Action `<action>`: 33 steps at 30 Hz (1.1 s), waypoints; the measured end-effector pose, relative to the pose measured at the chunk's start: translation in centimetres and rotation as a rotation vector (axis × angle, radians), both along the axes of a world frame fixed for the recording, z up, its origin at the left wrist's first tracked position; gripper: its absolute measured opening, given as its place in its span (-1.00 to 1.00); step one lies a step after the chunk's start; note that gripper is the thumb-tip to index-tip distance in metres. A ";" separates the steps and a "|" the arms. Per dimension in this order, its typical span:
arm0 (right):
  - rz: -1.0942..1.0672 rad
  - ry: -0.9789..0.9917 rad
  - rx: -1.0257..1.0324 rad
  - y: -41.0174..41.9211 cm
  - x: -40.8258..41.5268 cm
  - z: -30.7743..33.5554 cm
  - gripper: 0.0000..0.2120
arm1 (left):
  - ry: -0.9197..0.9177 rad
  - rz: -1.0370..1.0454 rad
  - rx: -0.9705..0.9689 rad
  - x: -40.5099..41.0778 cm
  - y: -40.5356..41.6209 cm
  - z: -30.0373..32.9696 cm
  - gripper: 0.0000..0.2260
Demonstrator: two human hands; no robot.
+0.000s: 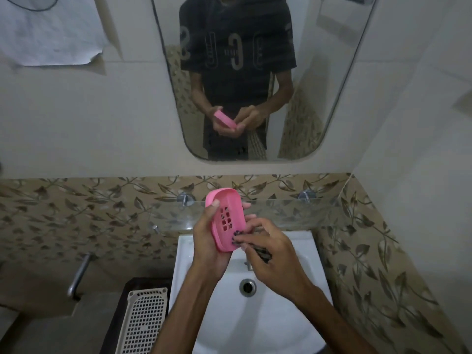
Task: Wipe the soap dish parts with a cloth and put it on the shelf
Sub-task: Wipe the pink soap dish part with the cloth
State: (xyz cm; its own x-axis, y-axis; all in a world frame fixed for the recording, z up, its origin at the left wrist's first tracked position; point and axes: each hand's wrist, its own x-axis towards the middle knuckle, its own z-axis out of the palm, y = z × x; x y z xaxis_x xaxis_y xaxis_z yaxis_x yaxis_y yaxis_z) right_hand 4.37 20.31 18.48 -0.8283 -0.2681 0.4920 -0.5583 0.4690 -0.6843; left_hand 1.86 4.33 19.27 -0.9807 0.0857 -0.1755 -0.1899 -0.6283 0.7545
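Observation:
My left hand [207, 241] grips a pink oval soap dish [226, 219] with square drain holes, tilted up above the white sink [293, 335]. My right hand [270, 251] holds a dark patterned cloth [260, 251] and presses it against the dish's lower right edge. Most of the cloth is hidden under my fingers. A glass shelf [293, 212] runs along the wall just behind the dish.
A mirror [319, 72] above reflects the person and both hands. A white perforated basket [141, 320] stands left of the sink. A metal pipe [79, 274] sticks out of the left wall. The sink drain [247, 286] lies below my hands.

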 end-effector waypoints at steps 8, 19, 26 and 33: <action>-0.247 0.140 -0.023 -1.7 -0.1 0.7 -0.78 | 0.094 -0.006 -0.027 -0.2 0.4 1.0 -0.54; -0.217 0.149 -0.097 -1.8 -0.8 0.8 -0.81 | 0.044 -0.004 -0.008 -0.6 1.1 1.6 -0.53; -0.176 0.177 -0.029 -1.0 -1.4 0.8 -0.83 | -0.025 0.048 0.055 -0.1 2.0 0.8 -0.51; -0.218 0.106 -0.085 -0.9 -2.3 0.9 -0.85 | 0.037 0.061 -0.008 -0.8 1.7 1.7 -0.44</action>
State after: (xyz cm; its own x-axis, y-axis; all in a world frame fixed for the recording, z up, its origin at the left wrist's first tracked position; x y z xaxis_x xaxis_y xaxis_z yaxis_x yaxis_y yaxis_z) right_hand 2.03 19.40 19.34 -0.8044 -0.0429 0.5926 -0.5212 0.5297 -0.6691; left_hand 1.08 6.04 20.93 -0.9899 0.0240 -0.1398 -0.1235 -0.6314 0.7656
